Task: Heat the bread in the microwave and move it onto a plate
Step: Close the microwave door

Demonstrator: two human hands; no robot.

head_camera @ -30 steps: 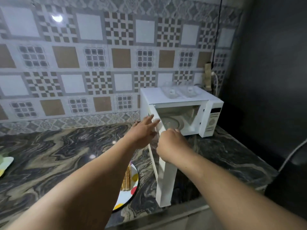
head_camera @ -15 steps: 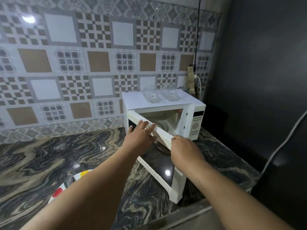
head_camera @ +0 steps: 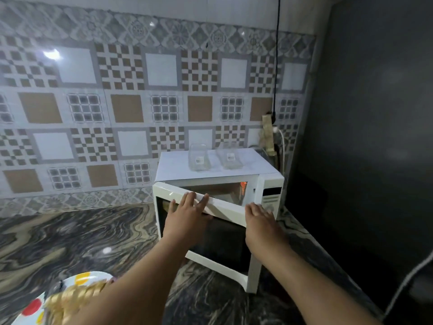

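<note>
A white microwave (head_camera: 269,181) stands on the marble counter at the back right, its door (head_camera: 225,252) nearly closed with a narrow gap at the right showing the lit inside. My left hand (head_camera: 187,214) lies flat on the door's upper left, fingers straight. My right hand (head_camera: 260,219) presses with straight fingers on the door's upper right edge. At the lower left, sliced bread (head_camera: 70,299) lies on a white plate with coloured dots (head_camera: 32,308), partly hidden by my left forearm.
Two clear glass containers (head_camera: 199,158) sit on top of the microwave. A power strip and cables (head_camera: 269,134) hang on the tiled wall behind it. A dark wall stands at the right. A white cable (head_camera: 407,280) crosses the lower right.
The microwave door has swung from wide open to nearly closed under both hands. My right hand went from curled on the door's edge to flat against it. The view shifted, showing the plate.
</note>
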